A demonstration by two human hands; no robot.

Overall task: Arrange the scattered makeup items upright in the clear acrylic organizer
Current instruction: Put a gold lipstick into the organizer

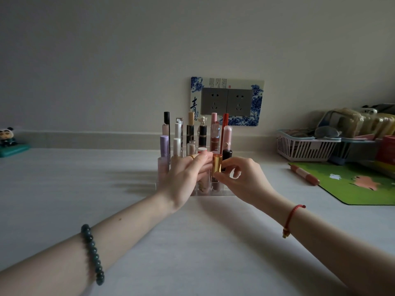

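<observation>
Hands first: right hand (241,181) fingers pinch the gold tube (217,165) low, left hand (188,178) pinches its top; tube upright, just above the organizer (213,192), centre frame.

Centre: gold tube (217,165); left: lilac tube (164,144). Far: socket frame (256,103) white, blue floral pattern. Right: mat (363,184) green. Near: cord bracelet (292,216) red; bead bracelet (93,253) dark green.

You've got two hands in view, left hand (183,178) and right hand (241,180); one gold tube (217,164); one clear acrylic organizer (213,193); over a dozen upright makeup tubes (164,144); one loose pink pencil (304,174); two wall sockets (214,101); one white basket (303,148); one green mat (359,189); one panda figurine (7,136); two bracelets (93,251).
</observation>
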